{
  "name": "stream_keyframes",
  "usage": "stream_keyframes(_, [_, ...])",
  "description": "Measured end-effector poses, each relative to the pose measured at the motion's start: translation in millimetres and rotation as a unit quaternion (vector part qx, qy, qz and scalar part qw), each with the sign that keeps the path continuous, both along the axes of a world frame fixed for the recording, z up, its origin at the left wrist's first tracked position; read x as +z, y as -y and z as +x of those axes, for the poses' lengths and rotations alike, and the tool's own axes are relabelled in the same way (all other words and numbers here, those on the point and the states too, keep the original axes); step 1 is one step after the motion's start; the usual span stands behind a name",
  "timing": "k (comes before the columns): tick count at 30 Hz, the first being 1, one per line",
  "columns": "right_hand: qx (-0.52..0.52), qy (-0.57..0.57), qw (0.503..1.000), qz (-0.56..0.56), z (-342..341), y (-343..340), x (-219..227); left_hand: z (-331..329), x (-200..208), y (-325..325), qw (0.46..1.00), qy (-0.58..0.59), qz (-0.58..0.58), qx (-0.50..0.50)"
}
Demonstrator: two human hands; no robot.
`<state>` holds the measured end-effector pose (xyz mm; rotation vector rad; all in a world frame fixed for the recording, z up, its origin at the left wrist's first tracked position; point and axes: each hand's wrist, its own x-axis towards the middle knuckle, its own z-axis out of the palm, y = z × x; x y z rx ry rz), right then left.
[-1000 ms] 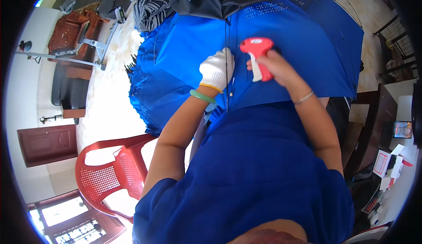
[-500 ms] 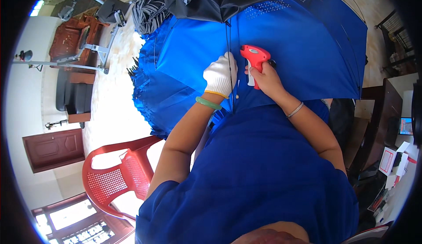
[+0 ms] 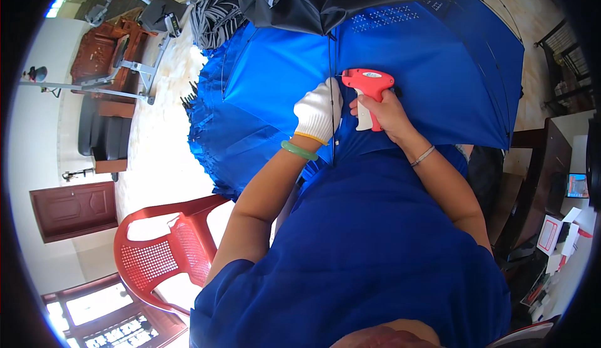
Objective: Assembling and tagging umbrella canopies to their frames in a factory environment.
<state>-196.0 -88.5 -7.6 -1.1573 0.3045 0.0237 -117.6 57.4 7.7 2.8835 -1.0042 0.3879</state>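
A blue umbrella is spread in front of me with its thin dark ribs showing. My left hand, in a white knit glove, is closed on the umbrella's cloth; a rib passes over the glove and the fingertips are mostly hidden. Bare and wrapped round the handle, my right hand holds a red and white tagging gun. The gun's thin needle points left, close to the rib and just above the gloved fingers.
Black cloth covers the umbrella's far edge. More gathered blue cloth lies at the left, with a grey-black striped bundle beyond. A red plastic chair stands near left, exercise equipment far left, and a dark wooden desk at right.
The tagging gun has tilted to a more level pose, with its side turned more into view and its needle at the rib. My gloved left hand has shifted slightly right.
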Motion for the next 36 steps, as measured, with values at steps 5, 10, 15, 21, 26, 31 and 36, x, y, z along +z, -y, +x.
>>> stream_keyframes(5, [0.009, -0.001, 1.000, -0.009, -1.8, -1.1, 3.6, -1.2, -2.3, -0.3, 1.000, -0.008, -0.016, -0.002])
stream_keyframes(10, [-0.004, -0.003, 1.000, -0.007, -2.8, -2.4, 5.2, -0.4, -2.5, -0.2, 0.999, -0.022, -0.042, -0.002])
stream_keyframes(15, [-0.010, -0.011, 1.000, 0.013, -5.0, -4.1, 4.2, -2.3, 0.2, -3.7, 0.998, -0.029, -0.054, -0.005])
stream_keyframes(21, [0.034, -0.009, 0.999, 0.009, -1.3, -3.9, -4.5, -7.7, -0.3, -6.9, 0.999, -0.018, -0.041, 0.000])
stream_keyframes(26, [0.056, -0.040, 0.997, 0.027, -5.1, 1.1, -15.1, -9.0, 2.1, 0.5, 0.997, -0.007, -0.057, -0.059])
stream_keyframes(31, [0.079, 0.121, 0.975, 0.168, -30.3, 28.8, 60.2, 4.7, 41.0, -5.8, 0.956, -0.094, -0.265, -0.085])
stream_keyframes(36, [-0.176, 0.088, 0.950, -0.241, -146.2, 95.8, 158.5, 23.3, 71.1, -5.2, 0.968, -0.078, -0.236, -0.041])
